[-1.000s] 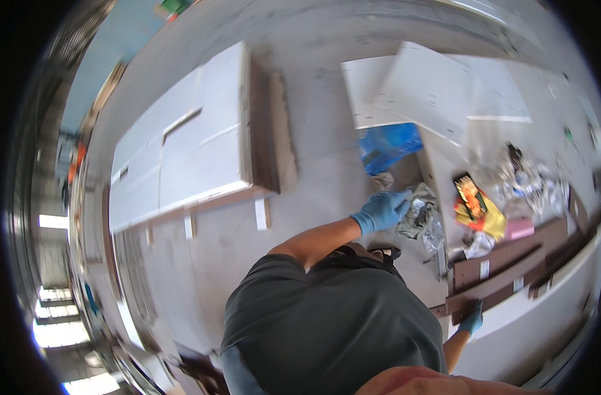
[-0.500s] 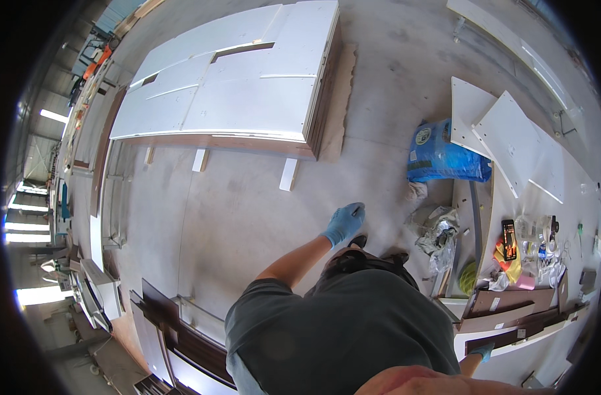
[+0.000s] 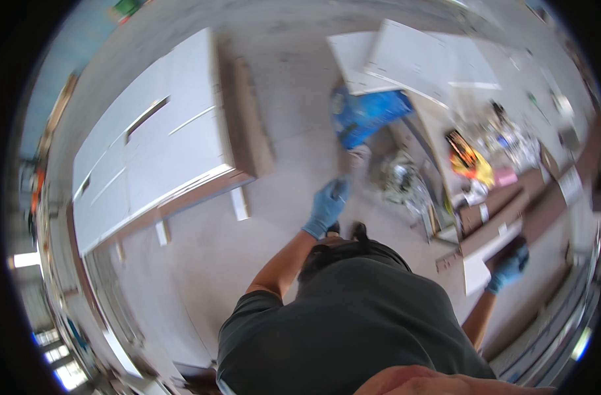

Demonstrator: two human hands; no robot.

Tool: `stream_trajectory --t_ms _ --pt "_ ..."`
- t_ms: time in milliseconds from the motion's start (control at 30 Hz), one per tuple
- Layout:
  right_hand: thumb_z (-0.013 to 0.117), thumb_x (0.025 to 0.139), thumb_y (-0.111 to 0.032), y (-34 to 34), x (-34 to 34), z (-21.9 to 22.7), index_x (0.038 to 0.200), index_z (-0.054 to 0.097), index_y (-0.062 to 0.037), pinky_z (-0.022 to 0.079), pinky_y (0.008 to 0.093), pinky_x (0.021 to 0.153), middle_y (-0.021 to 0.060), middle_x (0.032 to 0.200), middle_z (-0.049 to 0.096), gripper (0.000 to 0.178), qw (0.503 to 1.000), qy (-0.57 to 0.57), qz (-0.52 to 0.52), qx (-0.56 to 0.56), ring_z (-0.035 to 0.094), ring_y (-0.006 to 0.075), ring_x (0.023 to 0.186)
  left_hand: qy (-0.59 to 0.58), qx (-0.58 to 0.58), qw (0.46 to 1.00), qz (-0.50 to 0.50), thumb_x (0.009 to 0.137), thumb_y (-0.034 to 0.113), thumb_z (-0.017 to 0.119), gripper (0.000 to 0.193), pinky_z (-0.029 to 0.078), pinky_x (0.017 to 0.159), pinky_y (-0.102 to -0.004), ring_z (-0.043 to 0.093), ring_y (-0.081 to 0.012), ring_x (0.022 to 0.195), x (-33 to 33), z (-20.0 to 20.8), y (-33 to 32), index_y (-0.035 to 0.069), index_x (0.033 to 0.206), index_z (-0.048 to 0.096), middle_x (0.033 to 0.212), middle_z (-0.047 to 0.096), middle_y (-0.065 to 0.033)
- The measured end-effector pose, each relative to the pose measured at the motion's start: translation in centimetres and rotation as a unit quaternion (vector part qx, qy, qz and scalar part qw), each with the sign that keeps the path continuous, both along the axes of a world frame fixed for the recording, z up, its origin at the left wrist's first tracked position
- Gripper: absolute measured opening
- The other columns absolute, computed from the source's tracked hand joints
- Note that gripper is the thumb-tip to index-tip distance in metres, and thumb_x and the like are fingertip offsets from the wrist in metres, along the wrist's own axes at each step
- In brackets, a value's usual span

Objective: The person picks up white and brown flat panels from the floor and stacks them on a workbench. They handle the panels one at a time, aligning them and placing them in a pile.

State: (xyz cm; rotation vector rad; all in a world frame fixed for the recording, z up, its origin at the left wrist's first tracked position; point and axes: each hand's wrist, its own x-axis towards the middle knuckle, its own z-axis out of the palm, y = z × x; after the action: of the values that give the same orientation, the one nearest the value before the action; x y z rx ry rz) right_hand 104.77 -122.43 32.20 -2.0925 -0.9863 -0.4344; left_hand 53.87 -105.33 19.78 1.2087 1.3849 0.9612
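Observation:
My left hand (image 3: 325, 209), in a blue glove, is held out over the floor in front of me. Its fingers are curled in, and something small and dark shows at them, too blurred to name. To my right, my gloved right hand (image 3: 508, 271) is beside the end of a white board (image 3: 476, 274) and a dark brown panel piece. Motion smears its fingers, and a dark patch at their tips cannot be made out. Brown boards (image 3: 473, 220) lie on the worktable close to that hand.
A large stack of white panels (image 3: 175, 131) rests on blocks at the left. Ahead right are a blue sack (image 3: 367, 115), crumpled clear plastic (image 3: 402, 178) and loose white panels (image 3: 405, 62). A phone (image 3: 461, 148) and a yellow-red packet (image 3: 478, 172) lie on the worktable.
The view has swung to the right, so the panel stack and worktable sit further left. My right hand has come forward from low beside my body. The left hand stays raised with curled fingers.

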Motion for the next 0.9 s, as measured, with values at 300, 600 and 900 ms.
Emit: stream_trajectory --t_ms 300,600,900 --pt "0.076 0.090 -0.022 14.9 -26.2 3.4 0.098 0.069 0.0004 0.052 0.0354 0.070 0.0094 0.081 0.067 0.024 0.811 0.352 0.433 -0.172 0.063 0.0177 0.076 -0.241 0.128 0.960 0.058 0.088 0.008 0.079 0.063 0.053 0.093 -0.0323 0.067 -0.0210 0.105 7.1 14.2 4.2 -0.001 0.142 0.048 0.120 0.069 -0.0109" --pt "0.078 0.088 -0.029 26.6 -39.0 0.9 0.096 0.070 0.0021 0.052 0.0387 0.069 0.0144 0.081 0.070 0.033 0.724 0.281 0.492 -0.394 0.065 0.0196 0.074 -0.255 0.174 0.845 0.437 0.098 0.036 0.072 0.039 0.054 0.069 -0.0295 0.065 -0.0142 0.081 -23.5 8.5 18.5 0.000 0.110 0.067 0.099 0.068 -0.0057" --pt "0.074 0.092 -0.025 38.5 -49.5 -3.1 0.097 0.073 0.0039 0.050 0.0333 0.069 0.0074 0.080 0.070 0.030 0.685 0.363 0.486 -0.404 0.060 0.0119 0.073 -0.498 0.087 0.826 0.251 0.102 0.045 0.062 0.053 0.053 0.101 -0.0421 0.066 -0.0269 0.109 -29.0 3.5 26.1 0.000 0.130 0.061 0.117 0.069 -0.0130"
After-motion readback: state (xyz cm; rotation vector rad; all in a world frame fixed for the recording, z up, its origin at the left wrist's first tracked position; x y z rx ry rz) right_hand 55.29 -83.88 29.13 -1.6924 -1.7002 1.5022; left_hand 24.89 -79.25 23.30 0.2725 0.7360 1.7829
